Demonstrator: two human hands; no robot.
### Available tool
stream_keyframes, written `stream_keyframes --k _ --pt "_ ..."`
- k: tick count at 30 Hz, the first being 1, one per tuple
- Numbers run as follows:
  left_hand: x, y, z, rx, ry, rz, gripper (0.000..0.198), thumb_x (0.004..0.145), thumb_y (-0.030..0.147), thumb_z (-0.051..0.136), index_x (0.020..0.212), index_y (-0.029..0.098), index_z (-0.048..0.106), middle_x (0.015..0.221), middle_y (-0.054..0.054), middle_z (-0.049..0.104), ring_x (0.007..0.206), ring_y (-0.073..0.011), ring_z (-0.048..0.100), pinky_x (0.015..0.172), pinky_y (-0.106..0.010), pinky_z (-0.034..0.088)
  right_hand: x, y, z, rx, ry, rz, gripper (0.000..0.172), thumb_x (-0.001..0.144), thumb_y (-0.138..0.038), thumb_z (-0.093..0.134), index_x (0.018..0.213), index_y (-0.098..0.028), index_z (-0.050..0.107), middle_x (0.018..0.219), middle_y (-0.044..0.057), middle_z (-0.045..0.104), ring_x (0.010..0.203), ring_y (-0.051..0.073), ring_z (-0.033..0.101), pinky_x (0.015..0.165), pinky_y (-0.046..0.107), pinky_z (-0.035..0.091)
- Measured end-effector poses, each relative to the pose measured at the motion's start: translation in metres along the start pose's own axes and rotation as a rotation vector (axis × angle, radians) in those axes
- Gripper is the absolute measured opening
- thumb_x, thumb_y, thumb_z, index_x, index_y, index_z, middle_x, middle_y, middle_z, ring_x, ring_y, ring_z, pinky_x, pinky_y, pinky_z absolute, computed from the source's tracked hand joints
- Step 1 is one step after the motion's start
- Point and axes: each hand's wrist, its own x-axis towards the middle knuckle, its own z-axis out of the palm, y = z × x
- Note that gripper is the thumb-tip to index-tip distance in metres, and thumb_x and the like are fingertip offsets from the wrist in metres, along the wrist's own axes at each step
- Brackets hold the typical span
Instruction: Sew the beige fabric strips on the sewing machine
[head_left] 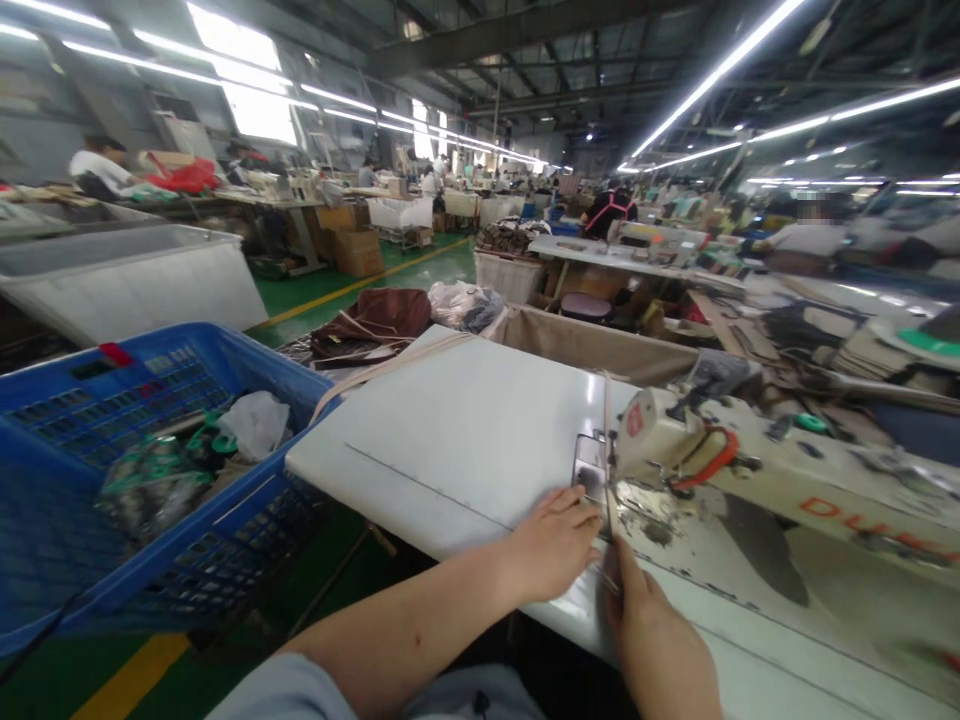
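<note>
Head view shows the right hand (660,625) with its fingers closed on the near end of a narrow beige strip (608,405) by the table's front edge, while the left hand (556,540) lies palm down just left of it, fingers stretched out, holding nothing that shows. From the grip the strip runs beside the head of a sewing machine (646,425) to the far edge of the table (450,430). Beside the table's left corner stands a blue basket (45,530).
</note>
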Motion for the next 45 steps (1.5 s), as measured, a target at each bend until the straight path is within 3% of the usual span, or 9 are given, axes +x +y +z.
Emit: stream_keyframes --k 6,10,14,19,23,27,35,45 --pt "0.001 0.009 0.011 0.032 0.009 0.071 0.043 0.108 0.024 0.04 0.148 0.013 0.054 0.157 -0.009 0.055 0.156 -0.0248 0.038 0.131 -0.044 0.034 -0.002 -0.01 -0.019 0.003 -0.124 0.061 0.055 0.102 -0.02 0.049 0.156 -0.014 0.044 0.113 0.013 0.075 0.082 0.022 0.077 0.068 0.029 0.057" --pt "-0.003 0.006 0.018 0.029 0.061 0.097 0.044 0.106 0.017 0.039 0.147 0.016 0.056 0.154 -0.007 0.058 0.152 -0.0234 0.043 0.13 -0.043 0.036 -0.006 -0.011 -0.02 0.053 -0.125 0.096 0.06 0.099 -0.018 0.053 0.157 -0.014 0.042 0.118 0.013 0.073 0.087 0.023 0.077 0.074 0.03 0.057" --pt "-0.006 0.002 0.022 0.024 0.07 0.106 0.046 0.102 0.012 0.043 0.145 0.018 0.058 0.152 -0.006 0.06 0.149 -0.0238 0.048 0.129 -0.043 0.038 -0.01 -0.011 -0.021 0.143 -0.102 0.123 0.053 0.102 -0.023 0.05 0.155 -0.015 0.045 0.119 0.014 0.074 0.091 0.024 0.076 0.078 0.032 0.056" --pt "-0.006 0.005 0.021 0.09 0.071 0.128 0.045 0.106 0.019 0.04 0.148 0.015 0.054 0.155 -0.008 0.056 0.152 -0.0245 0.043 0.129 -0.044 0.037 -0.01 0.001 -0.023 0.385 -0.047 0.157 0.047 0.101 -0.023 0.046 0.147 -0.016 0.052 0.126 0.015 0.073 0.1 0.025 0.075 0.085 0.035 0.057" --pt "-0.006 0.009 0.022 0.155 0.081 0.119 0.052 0.11 0.038 0.038 0.154 0.011 0.047 0.161 -0.011 0.05 0.156 -0.0274 0.037 0.129 -0.046 0.036 -0.011 0.017 -0.02 0.47 0.049 0.194 0.039 0.101 -0.029 0.046 0.137 -0.022 0.061 0.118 0.009 0.076 0.095 0.022 0.074 0.086 0.033 0.057" --pt "-0.006 0.011 0.021 0.196 0.063 0.112 0.061 0.11 0.048 0.035 0.156 0.009 0.043 0.163 -0.013 0.046 0.156 -0.0291 0.036 0.129 -0.046 0.035 -0.015 0.035 -0.013 0.324 0.186 0.204 0.037 0.1 -0.026 0.046 0.131 -0.021 0.066 0.115 0.009 0.076 0.092 0.021 0.074 0.078 0.029 0.054" --pt "-0.006 0.01 0.023 0.207 0.123 0.123 0.05 0.111 0.039 0.036 0.151 0.013 0.052 0.157 -0.008 0.054 0.152 -0.0241 0.043 0.127 -0.044 0.039 -0.013 0.06 0.01 0.141 0.622 0.113 0.027 0.099 -0.024 0.049 0.117 -0.019 0.069 0.093 0.004 0.076 0.071 0.018 0.069 0.062 0.027 0.047" --pt "-0.008 0.01 0.027 0.226 0.147 0.126 0.052 0.11 0.037 0.041 0.154 0.011 0.047 0.16 -0.01 0.05 0.154 -0.0258 0.04 0.126 -0.046 0.042 -0.015 0.062 0.014 0.148 0.659 0.055 0.024 0.099 -0.018 0.046 0.116 -0.018 0.064 0.095 0.006 0.076 0.082 0.019 0.072 0.073 0.028 0.053"
